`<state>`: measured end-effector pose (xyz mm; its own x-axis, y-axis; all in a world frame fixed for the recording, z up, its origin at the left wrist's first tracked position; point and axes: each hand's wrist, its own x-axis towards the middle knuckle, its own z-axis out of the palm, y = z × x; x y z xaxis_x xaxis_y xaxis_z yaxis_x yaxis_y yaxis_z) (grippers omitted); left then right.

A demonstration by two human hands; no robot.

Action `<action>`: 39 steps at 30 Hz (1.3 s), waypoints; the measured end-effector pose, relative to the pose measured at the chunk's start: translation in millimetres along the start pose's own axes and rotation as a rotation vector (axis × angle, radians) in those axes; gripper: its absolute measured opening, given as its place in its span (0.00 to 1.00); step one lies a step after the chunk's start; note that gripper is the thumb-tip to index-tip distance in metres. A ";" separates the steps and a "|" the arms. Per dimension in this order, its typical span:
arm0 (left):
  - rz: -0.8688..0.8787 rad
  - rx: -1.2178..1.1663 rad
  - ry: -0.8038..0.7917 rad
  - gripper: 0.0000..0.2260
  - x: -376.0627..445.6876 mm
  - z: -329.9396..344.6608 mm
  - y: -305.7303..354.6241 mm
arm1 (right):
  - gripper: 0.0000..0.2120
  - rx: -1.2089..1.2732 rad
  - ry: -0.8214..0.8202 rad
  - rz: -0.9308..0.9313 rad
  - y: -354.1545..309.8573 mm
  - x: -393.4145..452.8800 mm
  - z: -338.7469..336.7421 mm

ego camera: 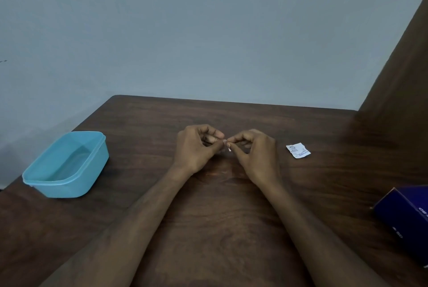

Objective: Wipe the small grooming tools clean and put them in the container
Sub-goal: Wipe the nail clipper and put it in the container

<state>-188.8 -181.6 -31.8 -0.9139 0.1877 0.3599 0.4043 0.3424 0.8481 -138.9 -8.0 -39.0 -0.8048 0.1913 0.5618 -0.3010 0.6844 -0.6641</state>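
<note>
Left hand [196, 147] and right hand [254, 150] meet over the bench [220, 217] centre – curled fingers of both pinch one small pale item [227, 146], too small to identify. Blue container [67, 166] stands at 9 o'clock, well apart. White sachet [298, 150] lies at 3 o'clock; dark blue box [407, 219] at 4 o'clock.

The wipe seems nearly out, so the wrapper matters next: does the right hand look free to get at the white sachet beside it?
Probably not yet: the right hand pinches a small white piece with the left hand. Bare table lies between it and the white sachet.
</note>
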 end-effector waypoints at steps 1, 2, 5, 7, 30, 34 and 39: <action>-0.011 -0.023 0.001 0.06 0.2 0.1 -0.2 | 0.05 0.008 -0.011 0.018 1.5 0.3 -0.1; -0.024 -0.052 0.013 0.06 0.2 0.4 0.0 | 0.05 0.008 -0.028 0.036 2.0 -0.1 -0.1; -0.084 -0.154 0.060 0.05 -0.1 1.0 -0.4 | 0.05 -0.023 -0.046 0.062 3.2 -1.0 2.0; -0.095 -0.173 0.044 0.05 -0.5 0.5 0.0 | 0.05 -0.019 -0.034 0.065 3.5 -1.2 3.4; -0.088 -0.564 -0.029 0.10 6.9 -0.2 -0.7 | 0.02 0.677 -0.102 0.408 1.0 2.6 -1.5; -0.161 -0.621 -0.040 0.09 7.7 0.9 -1.0 | 0.02 0.611 -0.054 0.359 1.8 2.7 -2.5; -0.212 -0.619 -0.041 0.11 9.3 1.4 -5.0 | 0.05 0.349 -0.032 0.221 4.7 2.7 -4.4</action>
<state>-199.2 -180.3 -33.3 -0.9645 0.2133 0.1559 0.1092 -0.2155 0.9704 -140.2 -1.2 -38.4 -0.8833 0.2813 0.3751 -0.2700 0.3488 -0.8975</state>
